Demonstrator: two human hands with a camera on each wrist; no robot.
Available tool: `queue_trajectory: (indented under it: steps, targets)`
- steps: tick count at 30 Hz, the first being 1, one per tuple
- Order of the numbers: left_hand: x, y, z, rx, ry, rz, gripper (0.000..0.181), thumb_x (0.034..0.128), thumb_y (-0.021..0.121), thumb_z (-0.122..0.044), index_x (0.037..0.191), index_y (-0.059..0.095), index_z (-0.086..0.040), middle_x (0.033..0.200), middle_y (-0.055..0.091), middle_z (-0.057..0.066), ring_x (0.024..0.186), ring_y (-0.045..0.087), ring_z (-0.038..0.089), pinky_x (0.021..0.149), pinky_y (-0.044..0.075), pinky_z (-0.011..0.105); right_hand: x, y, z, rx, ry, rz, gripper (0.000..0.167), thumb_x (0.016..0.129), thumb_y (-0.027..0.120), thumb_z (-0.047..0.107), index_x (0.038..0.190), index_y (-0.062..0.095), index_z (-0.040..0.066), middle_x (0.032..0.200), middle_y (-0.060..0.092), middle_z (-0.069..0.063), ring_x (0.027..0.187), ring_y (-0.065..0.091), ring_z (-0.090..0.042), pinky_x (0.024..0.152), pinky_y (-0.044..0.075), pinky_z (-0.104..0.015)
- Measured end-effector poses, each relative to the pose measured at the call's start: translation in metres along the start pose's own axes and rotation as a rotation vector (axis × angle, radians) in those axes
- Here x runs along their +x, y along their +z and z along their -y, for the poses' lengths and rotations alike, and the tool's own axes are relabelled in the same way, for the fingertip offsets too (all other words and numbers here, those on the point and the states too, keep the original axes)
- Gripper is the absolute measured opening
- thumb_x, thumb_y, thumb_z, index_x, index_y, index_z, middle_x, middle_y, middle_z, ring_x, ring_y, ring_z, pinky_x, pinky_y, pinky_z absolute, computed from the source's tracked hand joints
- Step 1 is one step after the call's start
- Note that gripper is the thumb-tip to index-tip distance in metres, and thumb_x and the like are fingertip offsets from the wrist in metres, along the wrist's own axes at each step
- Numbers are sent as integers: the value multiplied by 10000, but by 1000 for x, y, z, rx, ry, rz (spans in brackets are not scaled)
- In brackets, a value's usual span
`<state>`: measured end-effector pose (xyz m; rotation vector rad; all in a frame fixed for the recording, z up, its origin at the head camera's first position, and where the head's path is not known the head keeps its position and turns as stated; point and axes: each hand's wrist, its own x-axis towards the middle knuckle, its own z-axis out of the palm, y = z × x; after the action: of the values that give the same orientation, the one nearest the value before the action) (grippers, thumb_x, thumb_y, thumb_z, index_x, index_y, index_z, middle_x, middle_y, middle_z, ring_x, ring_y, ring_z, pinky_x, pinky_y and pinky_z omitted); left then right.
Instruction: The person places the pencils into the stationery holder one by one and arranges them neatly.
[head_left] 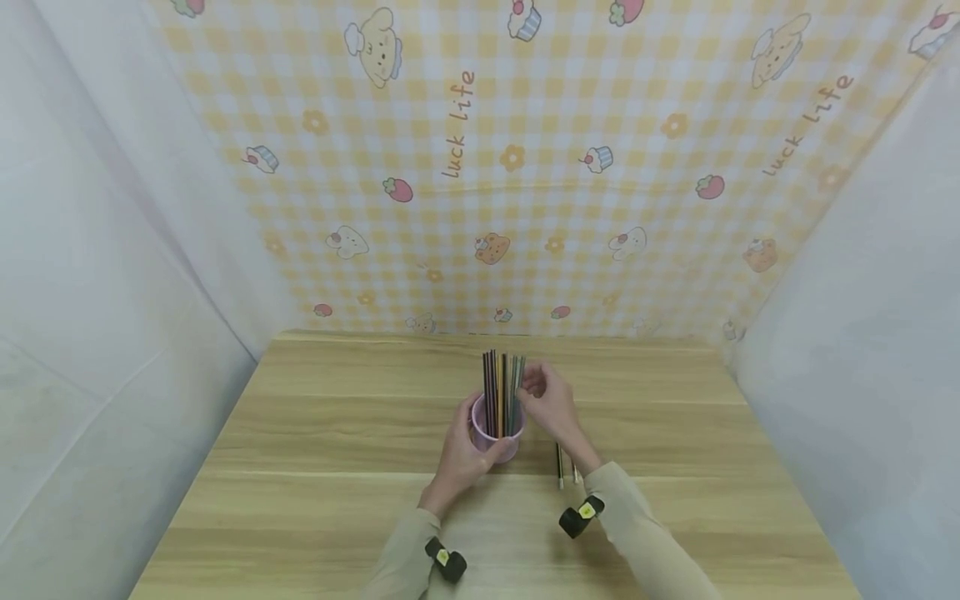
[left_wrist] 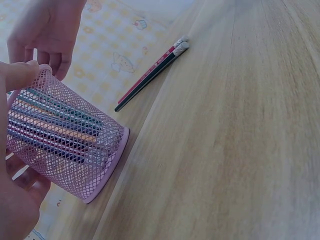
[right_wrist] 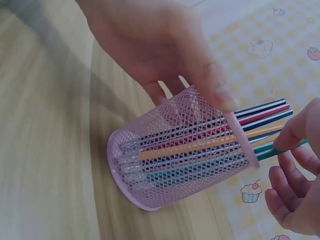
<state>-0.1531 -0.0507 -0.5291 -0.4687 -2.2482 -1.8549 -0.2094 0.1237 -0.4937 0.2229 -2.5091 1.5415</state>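
My left hand [head_left: 459, 454] grips a pink mesh pen cup [right_wrist: 185, 155] around its side, with the thumb at the rim. Several pencils [head_left: 498, 396] stand in the cup, among them dark, red, yellow and green ones. My right hand [head_left: 553, 404] is at the cup's right side. In the right wrist view its thumb and a finger pinch a green pencil [right_wrist: 263, 155] just above the rim. A red pencil [left_wrist: 145, 78] and a dark pencil [left_wrist: 152, 76] lie side by side on the table, to the right of the cup.
The wooden table [head_left: 315, 433] has a yellow checked cloth [head_left: 570, 217] hanging behind it. White sheets [head_left: 112, 250] hang on the left and right sides. A dark camera is strapped to each wrist.
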Motion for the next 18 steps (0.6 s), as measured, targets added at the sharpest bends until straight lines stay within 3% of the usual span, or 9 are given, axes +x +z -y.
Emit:
queue_trajectory:
  steps: [10,18]
  targets:
    - [0,-1,0,-11,-28,8,891,757,843,-30,1490,351,91,1442,497,286,1301,539,415,1135,423,573,3,-9,-12,7,55,39,350,849,657,-18,1194,599,-6,1065,662,-183,952,647,-262,852,568,-322]
    - [0,-1,-2,-9,-54,21,883,769,834,-24,1497,345,81,1462,480,280,1332,516,411,1164,398,548,10,-26,-34,-32,150,41,362,885,626,22,1240,577,-26,1153,638,-231,1038,651,-337,879,590,-408]
